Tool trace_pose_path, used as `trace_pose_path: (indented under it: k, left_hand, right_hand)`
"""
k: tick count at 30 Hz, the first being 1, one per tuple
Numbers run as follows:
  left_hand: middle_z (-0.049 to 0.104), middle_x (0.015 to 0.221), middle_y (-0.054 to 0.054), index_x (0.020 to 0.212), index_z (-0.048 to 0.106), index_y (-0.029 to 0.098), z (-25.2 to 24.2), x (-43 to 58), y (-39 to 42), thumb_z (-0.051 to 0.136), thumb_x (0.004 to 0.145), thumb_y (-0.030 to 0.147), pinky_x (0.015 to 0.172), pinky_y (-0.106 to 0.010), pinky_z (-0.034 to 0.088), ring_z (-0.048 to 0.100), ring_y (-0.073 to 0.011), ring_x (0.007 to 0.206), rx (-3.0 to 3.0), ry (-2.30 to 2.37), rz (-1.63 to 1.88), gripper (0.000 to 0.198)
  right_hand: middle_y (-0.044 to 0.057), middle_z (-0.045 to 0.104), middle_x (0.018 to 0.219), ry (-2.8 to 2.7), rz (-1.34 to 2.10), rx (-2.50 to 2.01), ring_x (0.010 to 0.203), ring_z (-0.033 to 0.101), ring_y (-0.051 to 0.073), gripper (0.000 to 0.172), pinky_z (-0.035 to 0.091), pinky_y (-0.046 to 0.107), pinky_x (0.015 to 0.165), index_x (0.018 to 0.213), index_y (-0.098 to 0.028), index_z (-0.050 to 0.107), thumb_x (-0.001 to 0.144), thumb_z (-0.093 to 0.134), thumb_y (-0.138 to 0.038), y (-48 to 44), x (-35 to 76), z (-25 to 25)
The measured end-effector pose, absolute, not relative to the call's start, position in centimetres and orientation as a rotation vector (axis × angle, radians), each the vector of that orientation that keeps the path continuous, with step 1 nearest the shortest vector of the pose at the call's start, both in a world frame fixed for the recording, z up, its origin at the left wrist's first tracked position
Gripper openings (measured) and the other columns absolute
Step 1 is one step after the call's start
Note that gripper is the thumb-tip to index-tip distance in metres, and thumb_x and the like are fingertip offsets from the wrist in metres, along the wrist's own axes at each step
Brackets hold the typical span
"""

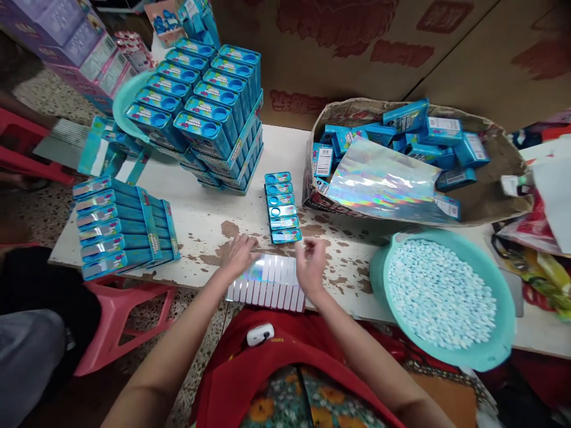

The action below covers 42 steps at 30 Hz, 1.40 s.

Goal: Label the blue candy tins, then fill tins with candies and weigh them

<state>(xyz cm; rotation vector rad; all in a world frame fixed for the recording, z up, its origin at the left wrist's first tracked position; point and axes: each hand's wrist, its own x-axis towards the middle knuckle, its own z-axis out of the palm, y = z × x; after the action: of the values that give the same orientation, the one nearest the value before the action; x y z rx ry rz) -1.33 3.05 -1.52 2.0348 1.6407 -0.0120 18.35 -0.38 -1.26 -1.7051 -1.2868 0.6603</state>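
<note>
A sheet of shiny silvery stickers (267, 292) lies at the table's near edge, with blank strips along its lower rows. My left hand (239, 254) rests on its upper left corner, fingers stretched toward the right. Over the sheet's right side, my right hand (311, 261) has its fingers curled together; whatever they may pinch is too small to make out. Just beyond both hands stands a short column of small blue boxes (282, 201) with round marks on top. The nearest of them carry shiny strips. My right fingertips are close to the nearest box.
Blue boxes (203, 128) are stacked high at the back left, and a banded block of them (104, 229) sits at left. A cardboard carton (499, 196) holds loose blue boxes and a shiny sheet (383, 175). At right is a turquoise tub (379, 273) of pale pellets.
</note>
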Motion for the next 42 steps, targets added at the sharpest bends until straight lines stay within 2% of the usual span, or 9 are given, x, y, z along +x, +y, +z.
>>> trace_pose_path:
  k: [5,8,13,18,22,25,29,35,42]
  left_hand:
    - [0.053,0.111,-0.01,0.096,0.055,0.02,-2.0,-1.8,0.4,0.061,0.076,0.03,0.092,-0.042,0.031,0.043,-0.0275,0.108,2.093,1.698,-0.183,0.023]
    - [0.061,0.092,-0.007,0.091,0.053,0.021,-2.0,-1.7,0.6,0.048,0.083,0.024,0.088,-0.04,0.032,0.052,-0.0243,0.095,1.958,1.672,-0.153,0.009]
    - [0.064,0.077,0.0,0.101,0.048,0.024,-1.4,-2.0,0.8,0.04,0.085,0.018,0.082,-0.036,0.031,0.058,-0.0202,0.078,1.805,1.602,0.037,0.019]
    - [0.065,0.076,0.001,0.098,0.048,0.024,-2.1,-1.9,1.3,0.042,0.083,0.018,0.083,-0.037,0.03,0.058,-0.0199,0.078,1.797,1.626,0.068,0.018]
    - [0.065,0.077,-0.001,0.097,0.052,0.024,-2.9,-2.1,2.0,0.039,0.084,0.018,0.086,-0.04,0.031,0.058,-0.0216,0.084,1.814,1.654,0.088,0.019]
    - [0.066,0.092,-0.006,0.092,0.058,0.023,-1.4,-2.3,2.2,0.044,0.085,0.026,0.092,-0.042,0.031,0.053,-0.0253,0.1,1.79,1.747,0.256,0.016]
    - [0.06,0.114,-0.006,0.113,0.053,0.023,2.7,-1.9,1.7,0.049,0.084,0.037,0.09,-0.034,0.04,0.051,-0.021,0.108,1.526,1.453,0.637,0.033]
    - [0.055,0.062,0.003,0.082,0.054,0.017,4.7,0.0,3.6,0.047,0.083,0.039,0.056,-0.023,0.041,0.051,-0.0105,0.055,1.233,1.22,0.485,0.023]
    - [0.052,0.062,0.006,0.103,0.045,0.021,2.6,0.6,10.8,0.042,0.081,0.022,0.055,-0.021,0.034,0.046,-0.0095,0.055,1.492,1.335,0.65,0.022]
  right_hand:
    - [0.008,0.054,0.094,-1.767,0.897,-1.633,0.09,0.054,0.026,0.021,0.049,0.041,0.078,0.103,-0.021,0.054,0.082,0.058,-0.024,-6.2,16.1,-5.9]
    - [0.011,0.052,0.108,-1.856,0.793,-1.696,0.103,0.049,0.029,0.04,0.047,0.046,0.086,0.119,-0.021,0.05,0.081,0.062,-0.024,-5.8,15.1,-6.7]
    - [0.014,0.041,0.134,-2.086,0.665,-1.676,0.116,0.041,0.034,0.055,0.041,0.051,0.093,0.134,-0.025,0.043,0.083,0.063,-0.026,-5.1,12.9,-5.5]
    - [0.012,0.043,0.136,-2.218,0.664,-1.569,0.12,0.039,0.033,0.04,0.041,0.049,0.09,0.124,-0.022,0.051,0.085,0.059,-0.02,-6.5,12.6,-5.2]
    - [0.01,0.062,0.098,-2.107,0.761,-1.496,0.094,0.055,0.026,0.007,0.045,0.039,0.079,0.092,-0.02,0.06,0.089,0.054,-0.022,-5.9,14.5,-2.7]
    - [0.004,0.059,0.078,-1.915,0.858,-1.491,0.076,0.055,0.02,0.013,0.044,0.032,0.07,0.082,-0.02,0.056,0.092,0.049,-0.025,-4.0,15.8,0.8]
    - [0.0,0.058,0.075,-1.655,1.04,-1.493,0.07,0.054,0.016,0.011,0.043,0.027,0.066,0.079,-0.02,0.054,0.089,0.054,-0.026,-1.5,17.0,4.7]
    - [0.0,0.059,0.074,-1.547,0.967,-1.609,0.074,0.053,0.018,0.013,0.042,0.029,0.07,0.076,-0.02,0.057,0.086,0.057,-0.028,2.2,17.5,4.7]
    - [0.008,0.051,0.095,-1.522,0.529,-1.868,0.093,0.046,0.024,0.007,0.038,0.036,0.086,0.073,-0.019,0.063,0.077,0.065,-0.025,9.2,17.1,2.1]
